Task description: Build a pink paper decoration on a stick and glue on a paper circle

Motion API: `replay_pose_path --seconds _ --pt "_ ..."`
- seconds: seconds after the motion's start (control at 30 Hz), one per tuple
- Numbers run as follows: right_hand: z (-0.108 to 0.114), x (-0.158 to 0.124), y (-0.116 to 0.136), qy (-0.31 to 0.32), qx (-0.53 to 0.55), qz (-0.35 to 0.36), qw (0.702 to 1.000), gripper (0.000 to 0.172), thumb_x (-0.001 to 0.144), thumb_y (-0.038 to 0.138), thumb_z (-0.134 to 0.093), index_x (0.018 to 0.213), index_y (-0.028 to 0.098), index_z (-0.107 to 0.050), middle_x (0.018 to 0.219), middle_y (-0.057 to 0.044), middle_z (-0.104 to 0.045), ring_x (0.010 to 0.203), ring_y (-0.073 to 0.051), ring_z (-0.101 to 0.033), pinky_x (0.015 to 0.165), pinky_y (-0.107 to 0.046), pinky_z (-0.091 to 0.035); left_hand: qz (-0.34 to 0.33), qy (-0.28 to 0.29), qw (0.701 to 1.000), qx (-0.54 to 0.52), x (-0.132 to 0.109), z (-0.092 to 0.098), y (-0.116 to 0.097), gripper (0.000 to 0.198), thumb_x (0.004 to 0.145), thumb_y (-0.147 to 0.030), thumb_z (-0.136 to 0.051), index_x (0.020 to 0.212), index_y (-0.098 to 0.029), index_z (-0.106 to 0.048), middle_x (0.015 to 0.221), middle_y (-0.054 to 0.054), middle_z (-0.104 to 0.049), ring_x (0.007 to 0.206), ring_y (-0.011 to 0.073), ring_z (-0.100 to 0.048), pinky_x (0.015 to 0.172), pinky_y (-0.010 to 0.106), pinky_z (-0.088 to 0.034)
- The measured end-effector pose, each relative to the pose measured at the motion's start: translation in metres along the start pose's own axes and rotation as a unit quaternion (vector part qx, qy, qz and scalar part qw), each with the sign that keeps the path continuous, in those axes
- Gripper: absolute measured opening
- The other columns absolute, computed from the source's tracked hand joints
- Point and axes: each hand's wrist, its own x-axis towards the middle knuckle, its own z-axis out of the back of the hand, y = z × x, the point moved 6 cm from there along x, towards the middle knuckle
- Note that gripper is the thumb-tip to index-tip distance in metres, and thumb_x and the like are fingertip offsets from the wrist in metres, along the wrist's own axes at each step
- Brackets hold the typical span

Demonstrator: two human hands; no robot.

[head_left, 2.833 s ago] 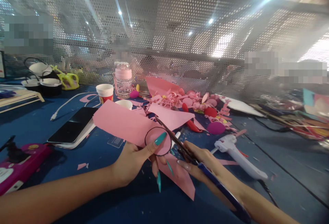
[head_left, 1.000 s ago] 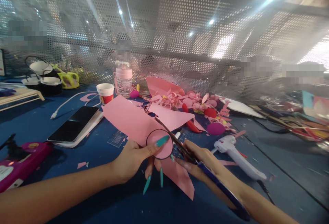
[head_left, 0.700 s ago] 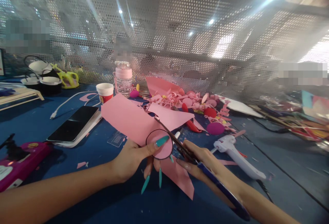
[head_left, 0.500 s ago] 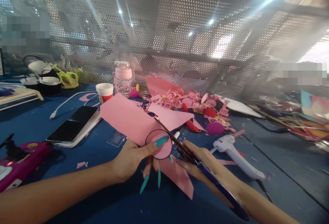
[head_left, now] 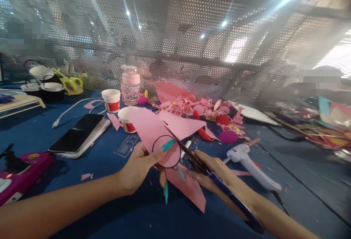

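Starting at the workpiece: where is the pink sheet (head_left: pixel 148 124)?

It is held above the table (head_left: pixel 109 220), between the two hands. A dark-outlined circle (head_left: pixel 170 157) occupies its near right portion.

How is it gripped?

The left hand (head_left: pixel 137 169) pinches it: thumb on top, inside the circle, remaining fingers underneath and partly hidden. This grip presumably steadies the round portion while leaving its right edge unobstructed.

State of the right hand (head_left: pixel 214 164)?

Fingers curled around the scissors (head_left: pixel 233 197). The visible blade runs along the circle's right side, tip toward the far left; this angle probably aligns the edge with the outline. The gap between the blades cannot be told.

What is below?

A pink strip (head_left: pixel 189 188) slants toward the near right. Whether it joins the sheet cannot be told.

What surrounds the hands?

A white marker (head_left: pixel 186 147) lies just beyond the scissors. A paper cup (head_left: pixel 127 124) stands behind the sheet's left edge, partly covered. The glue gun (head_left: pixel 255 171) rests at right, apparently parked clear of the wrist.

Farther out?

Far side: a heap of pink scraps (head_left: pixel 189 104), with an upright bottle (head_left: pixel 131 87) to its left. Left: a phone (head_left: pixel 78 133), lying flat.
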Motion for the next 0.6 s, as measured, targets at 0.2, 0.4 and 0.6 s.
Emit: replay_pose_path --seconds 0.2,0.4,0.6 --pt "0.0009 0.0006 0.0006 -0.009 -0.004 -0.006 1.000 0.019 0.077 0.039 -0.046 0.076 0.021 -0.040 0.062 0.005 -0.045 0.053 -0.012 -0.039 0.051 -0.024 -0.033 0.031 -0.020 0.998 0.059 -0.0012 0.0009 0.0014 0.039 0.079 -0.045 -0.054 0.063 -0.009 -0.060 0.048 0.003 -0.062 0.031 0.0088 -0.054 0.036 0.019 -0.041" --pt "0.0024 0.0002 -0.0025 -0.034 -0.008 0.007 0.999 0.018 0.077 0.040 -0.047 0.074 0.022 -0.045 0.061 0.004 -0.051 0.054 -0.014 -0.046 0.050 -0.026 -0.039 0.091 -0.052 0.986 0.129 -0.0034 0.0013 0.0056 0.052 0.070 -0.057 -0.057 0.045 -0.010 -0.057 0.030 -0.002 -0.046 0.023 0.0051 -0.040 0.031 0.018 -0.035" --pt "0.0075 -0.0035 0.0002 -0.067 -0.006 0.009 0.998 0.018 0.075 0.041 -0.047 0.069 0.024 -0.049 0.059 0.002 -0.056 0.053 -0.018 -0.052 0.049 -0.028 -0.045 0.113 -0.061 0.979 0.157 -0.0038 0.0057 0.0083 0.053 0.068 -0.059 -0.057 0.041 -0.013 -0.054 0.028 -0.004 -0.042 0.021 0.0028 -0.030 0.028 0.019 -0.023"
